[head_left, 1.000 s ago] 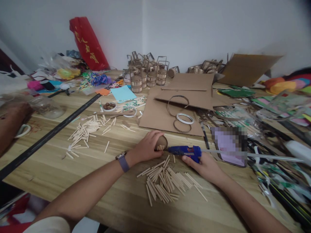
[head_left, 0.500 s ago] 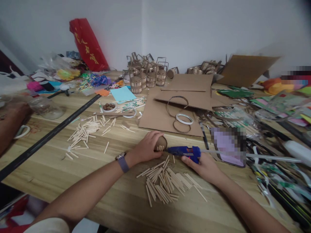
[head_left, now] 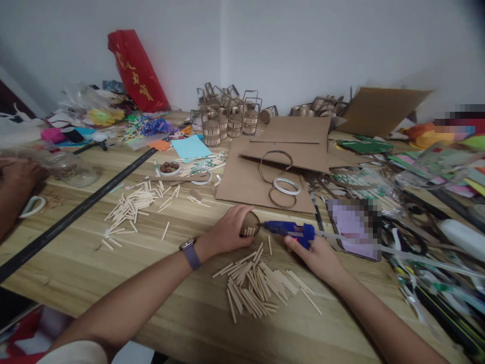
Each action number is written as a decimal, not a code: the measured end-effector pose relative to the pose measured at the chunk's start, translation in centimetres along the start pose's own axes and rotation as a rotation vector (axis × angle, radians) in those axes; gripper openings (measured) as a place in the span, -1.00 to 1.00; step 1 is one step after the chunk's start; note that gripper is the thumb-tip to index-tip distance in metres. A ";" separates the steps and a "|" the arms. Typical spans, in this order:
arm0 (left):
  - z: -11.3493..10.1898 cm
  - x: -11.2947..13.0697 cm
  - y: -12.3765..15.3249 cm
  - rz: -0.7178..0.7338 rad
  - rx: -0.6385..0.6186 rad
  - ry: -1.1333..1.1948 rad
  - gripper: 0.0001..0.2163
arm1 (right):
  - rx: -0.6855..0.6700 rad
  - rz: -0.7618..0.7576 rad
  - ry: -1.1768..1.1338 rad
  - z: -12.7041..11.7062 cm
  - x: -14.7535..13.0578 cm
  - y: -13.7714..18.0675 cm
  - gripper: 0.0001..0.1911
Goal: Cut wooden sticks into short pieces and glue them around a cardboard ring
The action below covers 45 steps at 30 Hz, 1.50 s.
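Note:
My left hand [head_left: 231,230] is closed round a small round cardboard piece [head_left: 250,222] with a ridged rim. A short row of little wooden sticks stands along its near edge. In my right hand [head_left: 314,258] is a blue hot glue gun [head_left: 290,230], a long clear glue stick [head_left: 348,240] trailing from its back. The gun's nozzle points left and meets, or nearly meets, the rim of the cardboard piece. Just in front of both hands lies a loose pile of short wooden sticks [head_left: 257,283].
Cardboard sheets [head_left: 235,177] with rings on them lie beyond my hands. Little stick-sided baskets [head_left: 235,124] stand at the back. A second stick pile [head_left: 132,205] is at left, near another person's hand [head_left: 18,182]. A purple-screened phone [head_left: 350,227] and tangled strips lie right.
The glue gun's nozzle has shifted slightly up and along the right side of the cardboard rim, away from the sticks. My left hand stays nearly still.

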<state>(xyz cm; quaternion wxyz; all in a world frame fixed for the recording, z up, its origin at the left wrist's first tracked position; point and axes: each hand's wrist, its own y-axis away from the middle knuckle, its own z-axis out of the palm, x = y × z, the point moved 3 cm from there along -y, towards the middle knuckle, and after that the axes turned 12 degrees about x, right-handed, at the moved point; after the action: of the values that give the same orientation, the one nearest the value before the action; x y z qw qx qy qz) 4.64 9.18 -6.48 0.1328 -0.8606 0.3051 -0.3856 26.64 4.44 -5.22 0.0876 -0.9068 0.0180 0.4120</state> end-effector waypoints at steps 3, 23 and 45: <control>0.0 0.0 0.0 -0.005 -0.005 -0.020 -0.33 | 0.061 0.213 -0.169 -0.1 0.6 -0.3 -0.48; 0.0 -0.1 0.0 -0.008 0.000 0.006 -0.31 | 0.048 -0.344 0.479 0.9 -3.3 1.2 -0.83; -0.2 0.1 -0.1 -0.011 -0.011 0.003 -0.33 | -0.114 -0.375 0.331 2.8 -5.0 -0.5 -0.84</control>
<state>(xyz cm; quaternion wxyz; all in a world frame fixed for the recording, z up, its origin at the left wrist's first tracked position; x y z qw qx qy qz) 4.62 9.21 -6.27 0.1256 -0.8622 0.3029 -0.3860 21.27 5.26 -3.21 0.1070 -0.9529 -0.1596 0.2347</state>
